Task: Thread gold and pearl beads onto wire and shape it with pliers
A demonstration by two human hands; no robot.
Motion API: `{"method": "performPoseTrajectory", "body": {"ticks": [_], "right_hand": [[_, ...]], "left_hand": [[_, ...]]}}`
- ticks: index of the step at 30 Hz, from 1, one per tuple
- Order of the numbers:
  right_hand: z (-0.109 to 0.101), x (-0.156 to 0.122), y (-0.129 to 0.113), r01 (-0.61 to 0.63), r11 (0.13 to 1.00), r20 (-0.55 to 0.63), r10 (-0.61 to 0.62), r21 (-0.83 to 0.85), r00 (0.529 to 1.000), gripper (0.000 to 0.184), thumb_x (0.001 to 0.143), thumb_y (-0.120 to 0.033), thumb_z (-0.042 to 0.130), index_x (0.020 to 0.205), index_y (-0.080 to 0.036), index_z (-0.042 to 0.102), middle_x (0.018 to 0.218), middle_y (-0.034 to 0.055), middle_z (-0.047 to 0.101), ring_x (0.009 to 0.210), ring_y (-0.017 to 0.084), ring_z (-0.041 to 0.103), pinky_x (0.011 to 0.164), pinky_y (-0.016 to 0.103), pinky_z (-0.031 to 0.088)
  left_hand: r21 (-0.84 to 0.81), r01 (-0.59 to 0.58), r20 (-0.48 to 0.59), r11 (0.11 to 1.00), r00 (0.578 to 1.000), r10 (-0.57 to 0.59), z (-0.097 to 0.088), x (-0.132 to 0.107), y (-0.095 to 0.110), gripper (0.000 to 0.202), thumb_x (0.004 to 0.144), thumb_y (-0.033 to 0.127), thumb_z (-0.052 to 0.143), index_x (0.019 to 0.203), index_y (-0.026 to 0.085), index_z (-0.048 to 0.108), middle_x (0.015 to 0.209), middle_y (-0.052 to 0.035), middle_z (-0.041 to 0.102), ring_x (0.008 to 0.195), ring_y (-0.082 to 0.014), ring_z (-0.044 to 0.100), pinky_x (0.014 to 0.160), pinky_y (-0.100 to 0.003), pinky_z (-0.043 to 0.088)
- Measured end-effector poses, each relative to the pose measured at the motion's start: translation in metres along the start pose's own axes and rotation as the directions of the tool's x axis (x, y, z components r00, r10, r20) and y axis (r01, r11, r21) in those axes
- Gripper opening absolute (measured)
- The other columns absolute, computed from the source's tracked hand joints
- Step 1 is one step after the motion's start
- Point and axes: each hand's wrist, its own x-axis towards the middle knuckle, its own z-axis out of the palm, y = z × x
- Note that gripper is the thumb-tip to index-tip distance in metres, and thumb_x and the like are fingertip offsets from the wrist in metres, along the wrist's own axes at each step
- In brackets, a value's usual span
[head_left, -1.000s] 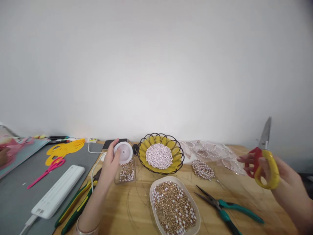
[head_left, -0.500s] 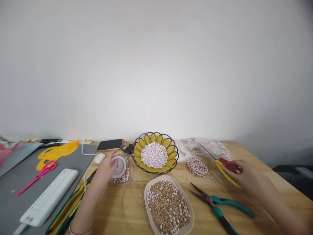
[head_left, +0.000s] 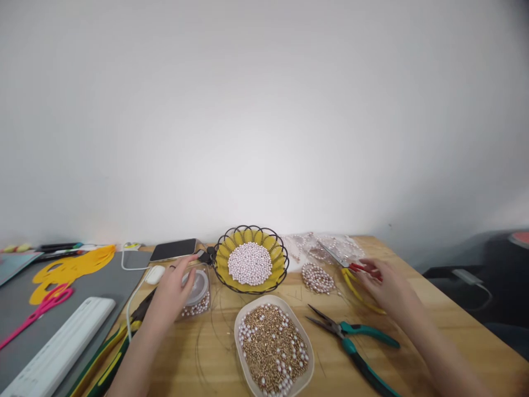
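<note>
My left hand (head_left: pixel 172 289) hovers at the left side of a clear box (head_left: pixel 209 303) with fingers apart. In the box lie small pearly beads and a pale round spool (head_left: pixel 197 286); whether the hand touches it I cannot tell. My right hand (head_left: pixel 382 284) has its fingers closed on the red handle of scissors (head_left: pixel 350 269), which also show a yellow handle; their blades point away and left. Left of them lies a coil of pink bead string (head_left: pixel 317 278). Nearer me are teal-handled long-nose pliers (head_left: pixel 349 336).
A yellow basket (head_left: pixel 221 255) of pearl beads stands at the back. A cream tray (head_left: pixel 311 358) holds gold and pearly beads. Bagged beads (head_left: pixel 343 248), a phone (head_left: pixel 173 250), yellow-green pliers (head_left: pixel 111 358), a white power strip (head_left: pixel 61 347) and pink scissors (head_left: pixel 41 309) lie around.
The view has turned right, so things sit further left in the picture. My right hand stays at the scissors, my left by the clear box.
</note>
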Motion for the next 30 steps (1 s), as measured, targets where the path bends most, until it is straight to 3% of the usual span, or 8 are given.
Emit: {"method": "performPoseTrajectory", "body": {"ticks": [2,5,8,12,19,24,27,30], "right_hand": [[-0.006,0.004,-0.013,0.024,0.999,0.016,-0.024,0.024,1.000,0.026,0.102,-0.032,0.067,0.125,-0.020,0.065,0.127,0.0083,0.068,0.101,0.025,0.071,0.085,0.045,0.062],[-0.007,0.013,-0.044,0.090,0.995,0.132,-0.094,0.034,0.987,0.026,0.103,-0.033,0.067,0.126,-0.020,0.065,0.125,0.0080,0.069,0.099,0.024,0.071,0.083,0.044,0.063],[0.005,0.024,-0.079,0.152,0.988,0.278,-0.147,0.003,0.949,0.025,0.103,-0.035,0.067,0.124,-0.021,0.066,0.126,0.0082,0.069,0.102,0.024,0.071,0.086,0.045,0.062],[0.025,0.042,-0.108,0.117,0.992,0.369,-0.091,-0.047,0.925,0.029,0.102,-0.034,0.068,0.127,-0.021,0.065,0.131,0.0090,0.067,0.106,0.026,0.070,0.088,0.047,0.061],[0.024,0.050,-0.104,0.031,0.999,0.366,-0.022,-0.018,0.930,0.029,0.102,-0.035,0.067,0.127,-0.020,0.065,0.130,0.0087,0.067,0.105,0.026,0.070,0.088,0.047,0.061],[0.031,0.043,-0.106,0.019,0.999,0.368,-0.035,0.047,0.929,0.031,0.102,-0.034,0.069,0.128,-0.020,0.064,0.130,0.0089,0.067,0.106,0.027,0.070,0.088,0.048,0.061],[0.037,0.040,-0.111,0.017,0.990,0.311,-0.061,0.143,0.948,0.030,0.102,-0.034,0.068,0.128,-0.021,0.064,0.132,0.0091,0.066,0.107,0.027,0.070,0.089,0.048,0.061],[0.030,0.040,-0.112,0.007,0.959,0.181,-0.061,0.283,0.982,0.029,0.102,-0.034,0.068,0.127,-0.021,0.065,0.131,0.0086,0.067,0.106,0.027,0.070,0.089,0.047,0.061]], "left_hand": [[-0.020,-0.045,-0.033,0.999,0.998,0.044,-0.002,0.000,0.010,0.041,0.099,0.037,0.042,0.126,0.018,0.066,0.125,-0.0141,0.074,0.117,-0.0314,0.069,0.102,-0.047,0.053],[-0.052,-0.115,-0.055,0.992,0.992,0.112,-0.002,-0.002,0.025,0.037,0.099,0.034,0.043,0.124,0.019,0.066,0.120,-0.0126,0.077,0.114,-0.0295,0.071,0.100,-0.044,0.055],[-0.077,-0.187,-0.062,0.979,0.981,0.183,-0.002,-0.005,0.039,0.033,0.100,0.026,0.044,0.123,0.021,0.067,0.113,-0.0099,0.079,0.110,-0.0273,0.073,0.097,-0.040,0.056],[-0.103,-0.297,-0.097,0.949,0.953,0.287,0.000,-0.008,0.052,0.032,0.100,0.018,0.045,0.122,0.020,0.068,0.103,-0.0083,0.081,0.101,-0.0262,0.074,0.093,-0.040,0.055],[-0.194,-0.454,-0.146,0.869,0.890,0.432,0.008,-0.017,0.068,0.040,0.099,0.003,0.047,0.129,0.024,0.063,0.097,-0.0038,0.079,0.091,-0.0198,0.072,0.088,-0.032,0.055],[-0.293,-0.547,-0.144,0.784,0.836,0.530,0.017,-0.030,0.086,0.054,0.096,-0.001,0.048,0.139,0.029,0.058,0.088,-0.0014,0.076,0.078,-0.0168,0.070,0.073,-0.026,0.055],[-0.356,-0.580,-0.111,0.733,0.805,0.583,0.023,-0.034,0.095,0.055,0.093,-0.003,0.050,0.138,0.028,0.060,0.084,-0.0024,0.077,0.075,-0.0170,0.069,0.069,-0.025,0.054],[-0.416,-0.559,-0.078,0.717,0.807,0.585,0.027,-0.035,0.097,0.053,0.092,-0.003,0.050,0.133,0.027,0.064,0.083,-0.0041,0.077,0.074,-0.0182,0.069,0.068,-0.026,0.053]]}}
